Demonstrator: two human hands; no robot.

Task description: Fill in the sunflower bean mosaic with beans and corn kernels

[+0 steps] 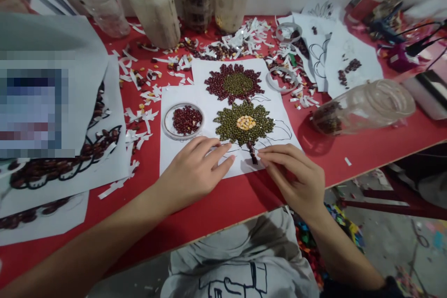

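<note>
A sheet of white paper (174, 158) lies before me with two flowers made of beans. The upper flower (216, 84) has dark red petals and a green centre. Green petals ring a yellow kernel centre on the lower flower (225, 121), above a short dark red stem (252, 151). My left hand (195, 167) rests on the sheet left of the stem, fingers stretched out. Just right of the stem, my right hand (298, 174) has its fingertips pinched together; anything between them is too small to make out. A round lid (165, 123) of red beans (187, 119) sits beyond my left hand.
Glass jars (153, 9) stand along the wall. Paper shreds (244, 37) and loose beans litter the red table (223, 205). At right a clear jar (370, 104) lies on its side, near drawn sheets (352, 65). More bean-covered sheets (115, 158) are at left.
</note>
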